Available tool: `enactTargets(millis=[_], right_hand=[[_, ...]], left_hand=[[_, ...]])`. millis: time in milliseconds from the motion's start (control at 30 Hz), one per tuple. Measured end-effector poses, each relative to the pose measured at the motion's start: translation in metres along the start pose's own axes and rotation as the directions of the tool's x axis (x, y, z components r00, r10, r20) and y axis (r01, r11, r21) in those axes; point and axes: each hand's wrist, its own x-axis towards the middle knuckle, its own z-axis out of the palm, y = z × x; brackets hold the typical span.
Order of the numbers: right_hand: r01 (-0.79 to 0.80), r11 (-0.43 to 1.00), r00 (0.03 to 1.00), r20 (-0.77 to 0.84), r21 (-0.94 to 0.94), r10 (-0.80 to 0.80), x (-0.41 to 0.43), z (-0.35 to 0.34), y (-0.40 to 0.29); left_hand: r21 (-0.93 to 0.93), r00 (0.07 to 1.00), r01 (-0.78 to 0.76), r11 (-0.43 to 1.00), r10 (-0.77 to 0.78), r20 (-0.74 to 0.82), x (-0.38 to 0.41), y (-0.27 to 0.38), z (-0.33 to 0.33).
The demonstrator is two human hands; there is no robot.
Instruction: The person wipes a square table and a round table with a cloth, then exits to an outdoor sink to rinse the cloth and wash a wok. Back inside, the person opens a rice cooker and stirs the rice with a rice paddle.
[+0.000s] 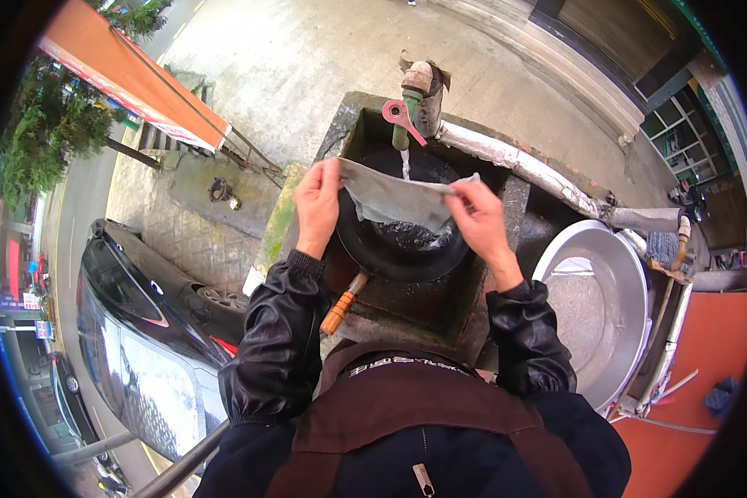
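A wet grey cloth is stretched between both hands above a black wok. My left hand pinches its left corner, and my right hand pinches its right end. Behind the cloth, water runs from a green tap with a red lever handle. Water ripples in the wok, partly hidden by the cloth. The wok rests inside a dark stone sink, its wooden handle pointing towards my left forearm.
A large metal basin stands right of the sink. A white-wrapped pipe runs from the tap's post along the sink's far right edge. At the left are a parked black car, an orange awning and a tree.
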Motion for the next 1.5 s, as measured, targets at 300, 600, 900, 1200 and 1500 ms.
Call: enactTargets(millis=[300, 600, 900, 1200, 1500], right_hand=[[-0.804, 0.552, 0.568, 0.558, 0.22, 0.605, -0.046, 0.06, 0.029], [-0.328, 0.924, 0.886, 0.403, 0.196, 0.229, -0.034, 0.059, 0.089], [-0.451, 0.837, 0.875, 0.337, 0.308, 0.348, 0.006, 0.042, 0.087], [-0.427, 0.827, 0.889, 0.337, 0.365, 0.311, 0.014, 0.029, 0.062], [0.163, 0.667, 0.926, 0.345, -0.727, 0.15, -0.007, 0.114, 0.203]], left_hand=[[0.38, 0.783, 0.216, 0.899, -0.393, 0.482, -0.113, -0.085, 0.058], [-0.374, 0.78, 0.61, 0.699, -0.444, 0.441, -0.068, -0.051, 0.061], [-0.037, 0.829, 0.453, 0.891, -0.406, 0.384, -0.021, -0.067, 0.022], [0.011, 0.909, 0.382, 0.924, -0.378, 0.179, -0.001, -0.086, 0.002], [0.793, 0.834, -0.445, 0.417, -0.129, 0.536, -0.024, -0.204, 0.044]])
